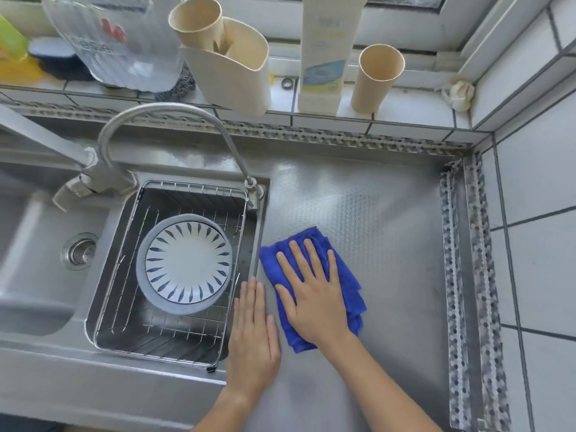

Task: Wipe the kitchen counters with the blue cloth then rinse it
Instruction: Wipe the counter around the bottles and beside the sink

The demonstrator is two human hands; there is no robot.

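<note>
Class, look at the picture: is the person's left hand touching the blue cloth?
Apart. The head view shows bare counter between the left hand and the blue cloth.

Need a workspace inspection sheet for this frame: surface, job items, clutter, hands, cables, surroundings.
Surface: steel counter, embossed, right of the sink.
Job's things: blue cloth folded, flat on the counter near the sink edge.
Clutter: patterned plate in wire rack; beige cups, white bottle, clear jug on the sill.
Grippers: right hand presses flat on the cloth; left hand rests flat on the counter edge.
Cables: nothing seen.
Surroundings: faucet, tiled wall, window sill.
</note>
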